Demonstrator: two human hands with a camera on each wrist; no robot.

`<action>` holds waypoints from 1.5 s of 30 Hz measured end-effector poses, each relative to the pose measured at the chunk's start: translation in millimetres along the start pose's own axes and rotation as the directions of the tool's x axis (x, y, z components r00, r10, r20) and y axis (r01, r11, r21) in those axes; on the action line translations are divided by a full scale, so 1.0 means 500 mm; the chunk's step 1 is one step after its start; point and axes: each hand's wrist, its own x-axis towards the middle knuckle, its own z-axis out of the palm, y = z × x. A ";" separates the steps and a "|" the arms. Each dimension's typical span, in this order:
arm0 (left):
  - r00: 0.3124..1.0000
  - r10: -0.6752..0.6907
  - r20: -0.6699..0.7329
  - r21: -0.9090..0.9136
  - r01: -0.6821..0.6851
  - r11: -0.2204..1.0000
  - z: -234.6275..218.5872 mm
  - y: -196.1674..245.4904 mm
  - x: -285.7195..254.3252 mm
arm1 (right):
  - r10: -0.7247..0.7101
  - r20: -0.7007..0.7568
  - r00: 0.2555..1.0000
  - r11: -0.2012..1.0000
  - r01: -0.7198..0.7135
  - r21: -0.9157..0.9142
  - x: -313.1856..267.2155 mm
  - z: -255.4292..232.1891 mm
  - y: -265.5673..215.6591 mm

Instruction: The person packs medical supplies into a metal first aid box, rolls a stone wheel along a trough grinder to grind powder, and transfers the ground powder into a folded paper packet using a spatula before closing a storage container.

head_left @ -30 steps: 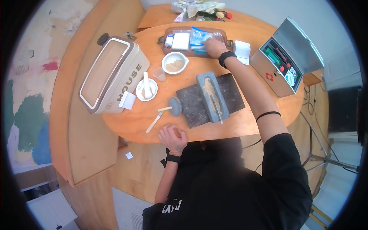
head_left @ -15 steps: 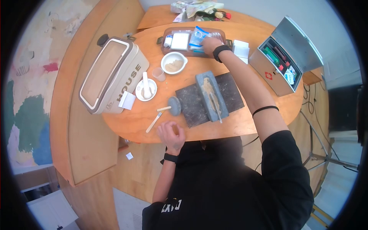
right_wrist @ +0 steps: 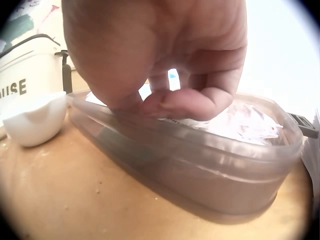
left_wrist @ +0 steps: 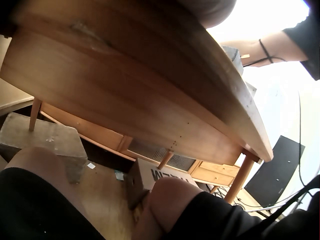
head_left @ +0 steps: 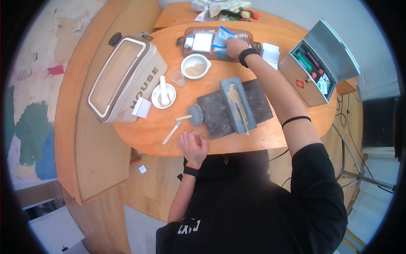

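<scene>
At the far side of the table, the right hand (head_left: pixel 237 46) reaches into a translucent brown container (head_left: pixel 186 51), with its fingers curled at the edge of a blue-edged clear bag (head_left: pixel 221 38). The right wrist view shows the thumb and fingertips of this hand (right_wrist: pixel 170 60) close together above the container's wall (right_wrist: pixel 200 155); what lies between them is mostly hidden. A white box (head_left: pixel 203 42) and a small white bottle (head_left: pixel 189 41) lie left of the bag. Loosely curled and holding nothing, the left hand (head_left: pixel 193 147) rests at the table's near edge.
A grey stone trough (head_left: pixel 226 95) with brown powder stands on a dark slab (head_left: pixel 211 116). Left of it are a round stone tool (head_left: pixel 196 115), a powder bowl (head_left: pixel 206 62), a plastic cup (head_left: pixel 178 78) and a mortar (head_left: pixel 157 100). An open metal case (head_left: pixel 302 86) stands right.
The blue-edged bag has turned slightly and looks narrower beside the right hand, which stays at the container. The left hand has shifted slightly at the table edge.
</scene>
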 end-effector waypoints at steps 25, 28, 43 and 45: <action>0.999 0.043 -0.023 -0.036 -0.043 0.998 0.005 -0.002 0.000 | 0.014 0.054 0.998 1.000 -0.012 -0.027 -0.021 0.001 -0.005; 0.999 0.042 -0.028 -0.017 -0.042 0.999 0.001 -0.002 0.003 | 0.053 0.074 0.996 0.998 -0.056 0.031 -0.016 0.008 -0.002; 0.998 0.043 -0.035 -0.046 -0.045 0.998 0.006 -0.002 0.000 | -0.024 -0.151 0.988 0.997 0.035 0.066 0.007 -0.065 -0.046; 0.998 0.043 -0.038 -0.031 -0.044 0.999 0.004 -0.004 0.004 | 0.016 0.221 0.975 0.999 -0.007 -0.039 0.021 -0.039 -0.051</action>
